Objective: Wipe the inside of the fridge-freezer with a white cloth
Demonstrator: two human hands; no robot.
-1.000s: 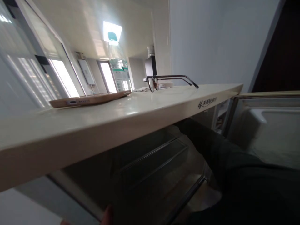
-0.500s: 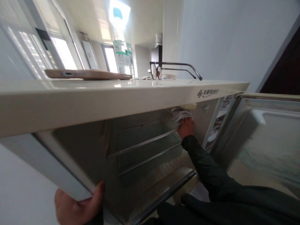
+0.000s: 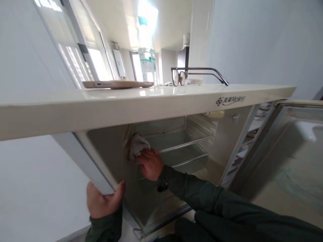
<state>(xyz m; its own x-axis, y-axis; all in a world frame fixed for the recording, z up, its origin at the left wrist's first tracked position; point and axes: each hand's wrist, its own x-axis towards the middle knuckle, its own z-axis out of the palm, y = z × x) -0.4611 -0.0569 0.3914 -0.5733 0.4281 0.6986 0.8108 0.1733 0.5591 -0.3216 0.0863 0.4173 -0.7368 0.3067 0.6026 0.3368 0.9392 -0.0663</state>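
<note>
While my right hand (image 3: 150, 163) reaches into the open fridge (image 3: 176, 104), its fingers curl shut around a crumpled grey cloth (image 3: 136, 145), pressing it against the inner left wall near the top. My left hand (image 3: 103, 200) grips the fridge's front left edge, thumb hooked inside, fingers wrapped out of sight. Glass shelves (image 3: 184, 148) sit just beyond the cloth. My right fingertips are hidden by the cloth.

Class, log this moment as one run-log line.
right hand: presses cloth on fridge inner wall | left hand: grips fridge edge | door: open
</note>
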